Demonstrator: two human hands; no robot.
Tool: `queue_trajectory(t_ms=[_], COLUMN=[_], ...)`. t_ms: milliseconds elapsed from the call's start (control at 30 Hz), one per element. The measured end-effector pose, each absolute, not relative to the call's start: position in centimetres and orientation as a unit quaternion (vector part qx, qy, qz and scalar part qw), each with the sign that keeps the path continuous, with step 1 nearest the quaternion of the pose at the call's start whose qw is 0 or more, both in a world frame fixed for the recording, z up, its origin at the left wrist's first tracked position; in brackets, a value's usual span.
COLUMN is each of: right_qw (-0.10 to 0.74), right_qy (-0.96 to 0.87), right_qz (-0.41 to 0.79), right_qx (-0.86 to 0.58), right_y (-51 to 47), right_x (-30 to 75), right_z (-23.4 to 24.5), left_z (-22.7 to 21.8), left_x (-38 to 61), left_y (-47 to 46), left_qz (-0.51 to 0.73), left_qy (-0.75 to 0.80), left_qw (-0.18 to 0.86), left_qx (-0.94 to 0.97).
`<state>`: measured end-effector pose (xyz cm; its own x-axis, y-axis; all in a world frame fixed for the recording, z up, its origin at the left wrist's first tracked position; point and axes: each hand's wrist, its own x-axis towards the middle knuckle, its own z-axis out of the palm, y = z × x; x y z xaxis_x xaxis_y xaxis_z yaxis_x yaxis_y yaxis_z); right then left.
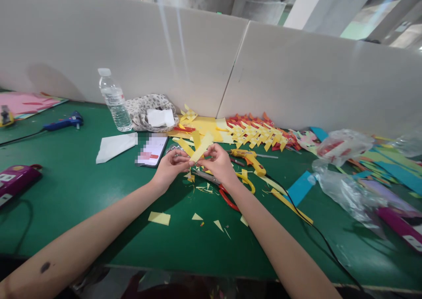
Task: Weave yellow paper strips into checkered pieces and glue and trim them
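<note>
Yellow paper strips [202, 148], crossed over each other and pointing upward, are pinched between my two hands above the green table. My left hand [171, 166] grips their lower left end with thumb and fingertips. On the other side, my right hand [220, 162] pinches them, its fingers bent. Scissors with red handles [227, 198] lie beneath my right hand, partly covered by it. Small yellow paper scraps [159, 218] are scattered below. Just right of my right hand rests a yellow glue gun [250, 160].
Behind are folded yellow paper pieces [260, 134] and yellow sheets [207, 125] against a partition [148, 48]. A phone [153, 150], tissue [115, 147], water bottle [115, 103] and blue glue gun [64, 122] lie left. Plastic bags [343, 147] and a black cord [325, 242] are right.
</note>
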<state>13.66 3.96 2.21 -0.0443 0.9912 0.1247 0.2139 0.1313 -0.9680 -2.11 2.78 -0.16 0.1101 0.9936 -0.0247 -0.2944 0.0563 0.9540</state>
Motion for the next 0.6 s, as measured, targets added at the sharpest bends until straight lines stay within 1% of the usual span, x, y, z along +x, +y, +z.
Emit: queue_trajectory(t_ms=[100,233,600], right_qw=[0.446,0.452,0.437], right_qy=[-0.595,-0.595,-0.660], right_qz=[0.449,0.454,0.392], right_qx=[-0.495,-0.485,-0.469], right_y=[3.88,3.79,4.26], right_x=[13.73,13.78,14.21], right_z=[2.45,2.69,1.98], left_z=[-0.11,0.13,-0.49], left_x=[-2.09,-2.02,-2.19], left_y=[2.75,2.64,2.96], left_qz=[0.535,0.542,0.534], left_qy=[0.398,0.400,0.405], left_qw=[0.611,0.618,0.616], left_qx=[0.426,0.404,0.413])
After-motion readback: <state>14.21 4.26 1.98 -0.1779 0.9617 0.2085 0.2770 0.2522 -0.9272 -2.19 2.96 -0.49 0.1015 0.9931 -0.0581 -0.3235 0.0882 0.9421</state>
